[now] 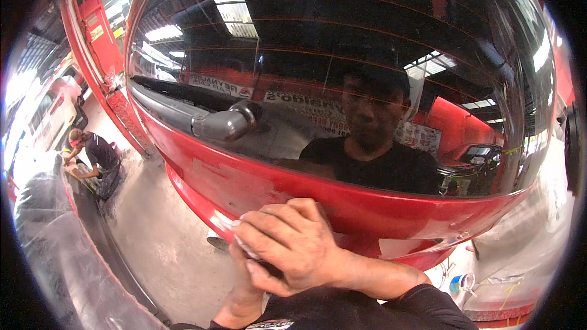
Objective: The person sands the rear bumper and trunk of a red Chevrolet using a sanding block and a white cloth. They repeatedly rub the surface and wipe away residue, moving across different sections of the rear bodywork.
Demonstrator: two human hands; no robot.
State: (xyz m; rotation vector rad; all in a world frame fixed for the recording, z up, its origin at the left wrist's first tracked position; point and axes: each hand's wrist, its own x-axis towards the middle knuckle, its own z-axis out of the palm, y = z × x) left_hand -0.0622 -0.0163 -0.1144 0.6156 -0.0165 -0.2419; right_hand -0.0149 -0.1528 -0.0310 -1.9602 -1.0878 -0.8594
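Below the dark rear window (379, 36) of a red vehicle, my two hands are together in front of its painted panel (257, 177). My right hand (287, 241) is on top, its fingers curled and closed, with pale dust on the fingertips. Whatever lies inside those fingers, if anything, is hidden. Under it, and partly covered by it, is my left hand (247, 290); most of its fingers are out of sight. Dull, scuffed patches mark the red paint left of the hands. A black rear wiper (226, 123) rests along the window's lower left edge.
A co-worker (98, 162) crouches at the far left beside a vehicle. Clear plastic sheeting (52, 244) covers a body at the near left, close to my left side. A red post (104, 73) rises behind. At lower right stands an open can (463, 282) beside a grey-patched panel (520, 250).
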